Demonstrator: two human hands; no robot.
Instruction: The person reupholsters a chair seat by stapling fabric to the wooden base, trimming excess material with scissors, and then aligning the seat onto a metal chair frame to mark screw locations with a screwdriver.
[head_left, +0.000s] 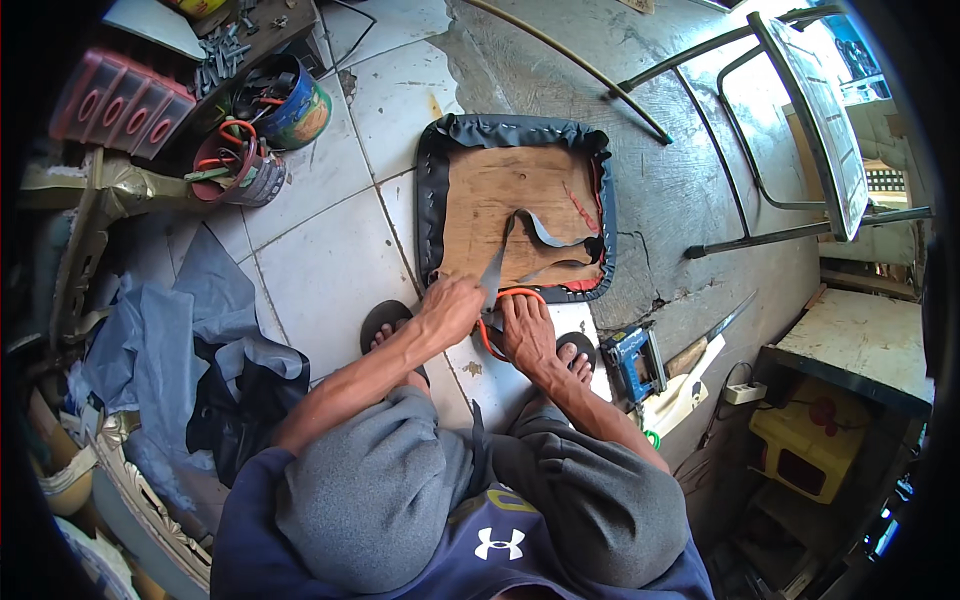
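Observation:
A square seat pad (500, 180) lies upside down on the floor before me, dark covering folded over its bare wooden board and fastened with staples. A loose dark strip (552, 236) loops over the board. My left hand (450, 308) is closed at the near edge, pinching a length of that strip. Beside it, my right hand (525, 325) grips orange-handled scissors (535, 293), its fingers curled over the handle; how far the blades are open is unclear.
A blue staple gun (632, 362) lies at right near a low cabinet (855, 340). Metal frames (800, 110) rest at upper right. Tool buckets (285, 95) and a red drawer organizer (120, 110) are upper left, grey fabric (150, 350) below them. My sandalled feet flank my hands.

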